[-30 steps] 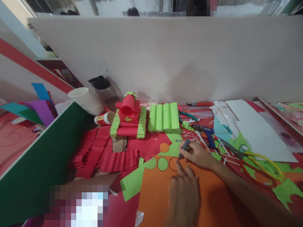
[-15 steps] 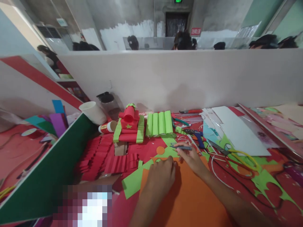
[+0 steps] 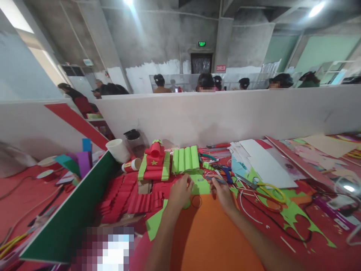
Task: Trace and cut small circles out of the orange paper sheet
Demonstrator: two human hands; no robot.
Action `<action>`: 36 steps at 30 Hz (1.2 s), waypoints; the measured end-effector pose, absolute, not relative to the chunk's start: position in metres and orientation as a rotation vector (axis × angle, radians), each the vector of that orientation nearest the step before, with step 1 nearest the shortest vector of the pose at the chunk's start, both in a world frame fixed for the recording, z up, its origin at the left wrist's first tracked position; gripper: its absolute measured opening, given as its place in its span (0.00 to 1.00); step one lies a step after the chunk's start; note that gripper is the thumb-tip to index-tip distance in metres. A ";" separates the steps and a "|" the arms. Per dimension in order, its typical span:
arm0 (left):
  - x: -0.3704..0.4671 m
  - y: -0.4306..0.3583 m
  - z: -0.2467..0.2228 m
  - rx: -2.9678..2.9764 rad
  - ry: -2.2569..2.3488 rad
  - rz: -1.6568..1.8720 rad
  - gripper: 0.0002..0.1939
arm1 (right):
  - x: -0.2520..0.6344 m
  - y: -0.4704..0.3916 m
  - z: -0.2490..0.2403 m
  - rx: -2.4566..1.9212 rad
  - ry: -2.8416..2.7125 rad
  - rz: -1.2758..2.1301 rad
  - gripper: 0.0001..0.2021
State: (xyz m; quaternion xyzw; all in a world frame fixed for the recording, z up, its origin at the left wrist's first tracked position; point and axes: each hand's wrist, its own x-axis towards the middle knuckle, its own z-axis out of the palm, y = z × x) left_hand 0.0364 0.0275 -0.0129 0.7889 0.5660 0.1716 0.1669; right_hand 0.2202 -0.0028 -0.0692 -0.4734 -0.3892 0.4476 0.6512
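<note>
Right hand (image 3: 221, 190) gripping grey pen (image 3: 219, 181) | left hand (image 3: 181, 189) half-curled, hold unclear | orange sheet (image 3: 216, 237): dark-outlined circle (image 3: 196, 201)

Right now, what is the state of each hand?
Left hand: curled; whether it holds anything cannot be told.
Right hand: closed, holding a grey marker.

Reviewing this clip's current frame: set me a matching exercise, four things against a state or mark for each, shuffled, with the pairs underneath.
Things:
1. Right hand
2. Orange sheet
3. Red paper model
4. Light green paper rolls

States or marks:
A. Bears a yellow star
B. Lie side by side in a row
C. Carries a drawn circle
D. Holds a dark pen

Pairs: 1-D, 2-C, 3-A, 4-B.
</note>
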 end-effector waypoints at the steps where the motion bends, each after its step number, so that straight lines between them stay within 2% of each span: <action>1: 0.042 0.031 -0.014 2.277 1.596 0.457 0.08 | 0.221 -0.002 -0.068 -1.071 -0.866 0.988 0.22; 4: 0.062 0.040 -0.017 2.390 1.527 0.382 0.12 | 0.225 -0.001 -0.067 -1.041 -0.846 0.962 0.23; 10: 0.081 0.047 -0.025 2.431 1.573 0.246 0.10 | 0.230 -0.001 -0.063 -1.013 -0.857 0.980 0.22; 15: 0.055 0.040 -0.029 2.331 1.548 0.451 0.10 | 0.232 0.000 -0.065 -1.051 -0.866 0.967 0.23; 20: 0.031 0.029 -0.034 2.239 1.288 0.730 0.11 | 0.231 0.001 -0.069 -1.084 -0.937 1.021 0.22; 36: 0.028 0.027 -0.048 2.294 1.209 0.753 0.09 | 0.233 0.001 -0.072 -1.122 -1.008 1.042 0.21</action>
